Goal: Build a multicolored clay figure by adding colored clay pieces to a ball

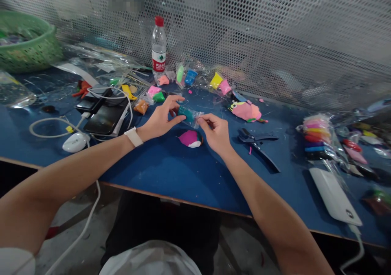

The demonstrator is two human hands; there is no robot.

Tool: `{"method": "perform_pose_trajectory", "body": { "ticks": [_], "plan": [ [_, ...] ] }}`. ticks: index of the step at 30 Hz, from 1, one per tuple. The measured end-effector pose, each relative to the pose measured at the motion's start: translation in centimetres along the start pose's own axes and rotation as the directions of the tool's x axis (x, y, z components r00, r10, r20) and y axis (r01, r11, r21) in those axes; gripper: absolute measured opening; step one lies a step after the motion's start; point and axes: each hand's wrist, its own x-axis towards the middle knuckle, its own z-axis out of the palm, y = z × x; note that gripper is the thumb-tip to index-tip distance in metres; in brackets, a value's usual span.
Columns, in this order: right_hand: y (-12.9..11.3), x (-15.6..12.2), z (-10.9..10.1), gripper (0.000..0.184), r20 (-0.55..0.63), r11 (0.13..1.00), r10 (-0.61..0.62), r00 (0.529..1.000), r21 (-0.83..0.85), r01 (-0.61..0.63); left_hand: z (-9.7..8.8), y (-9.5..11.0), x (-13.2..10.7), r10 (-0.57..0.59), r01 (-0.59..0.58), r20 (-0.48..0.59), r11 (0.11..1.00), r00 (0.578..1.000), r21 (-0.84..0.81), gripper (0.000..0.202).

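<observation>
Both hands hold a small clear plastic bag of teal clay [187, 114] above the blue table [171, 173]. My left hand [161, 118] pinches the bag's left end between thumb and fingers, with the other fingers stretched out. My right hand [215, 132] pinches the bag's right end with curled fingers. Just below the bag lies a lump of magenta and white clay [190, 138]. A white band sits on my left wrist.
Black scissors [258, 142] lie right of my right hand, and a pink clay figure [246, 111] behind them. Several small clay bags, a water bottle [159, 45], phones [105, 116] with white cables, a green basket [27, 41], a clay pack [317, 138] and a white power bank [334, 195] surround the spot.
</observation>
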Motion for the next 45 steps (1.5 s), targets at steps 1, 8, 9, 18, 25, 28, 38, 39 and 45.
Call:
{"method": "perform_pose_trajectory", "body": {
  "ticks": [1,8,9,18,25,28,38,39,45],
  "plan": [
    [0.0,0.0,0.0,0.033,0.006,1.000,0.012,1.000,0.011,-0.012,0.1,-0.1,0.0,-0.014,0.014,0.009,1.000,1.000,-0.024,0.052],
    [-0.2,-0.6,0.1,0.050,0.050,0.988,0.112,0.992,0.101,-0.117,0.7,0.4,0.0,-0.075,0.086,0.068,0.982,0.995,-0.166,0.047],
    [-0.3,-0.6,0.2,0.052,0.047,0.987,0.116,0.992,0.105,-0.120,0.7,0.5,0.0,-0.086,0.098,0.072,0.978,0.994,-0.183,0.049],
    [-0.8,-0.6,0.4,0.061,-0.012,0.988,0.095,0.995,0.121,-0.092,0.7,0.4,-0.2,-0.039,0.051,0.106,0.991,0.994,-0.121,0.063],
    [-1.3,-0.6,0.7,0.066,0.037,0.991,0.041,0.998,0.126,-0.045,0.2,0.6,0.0,0.196,-0.205,0.154,0.978,0.969,0.046,0.042],
    [-1.3,-0.7,0.7,0.066,0.035,0.994,0.043,0.998,0.099,-0.047,0.0,0.8,0.0,0.196,-0.212,0.161,0.973,0.967,0.091,0.039],
    [-1.3,-1.1,0.9,0.034,-0.077,0.991,-0.122,0.990,-0.072,0.116,0.3,1.0,-0.1,0.043,-0.060,0.078,0.972,0.996,0.227,0.035],
    [-1.3,-1.1,0.9,0.032,-0.070,0.991,-0.113,0.991,-0.074,0.108,0.3,0.9,-0.1,0.042,-0.058,0.075,0.972,0.996,0.229,0.036],
    [-1.0,-1.1,1.1,0.034,-0.068,0.999,-0.030,0.997,0.031,0.032,0.2,0.7,-0.1,0.060,-0.069,0.046,0.969,0.997,0.237,0.038]
  ]
}}
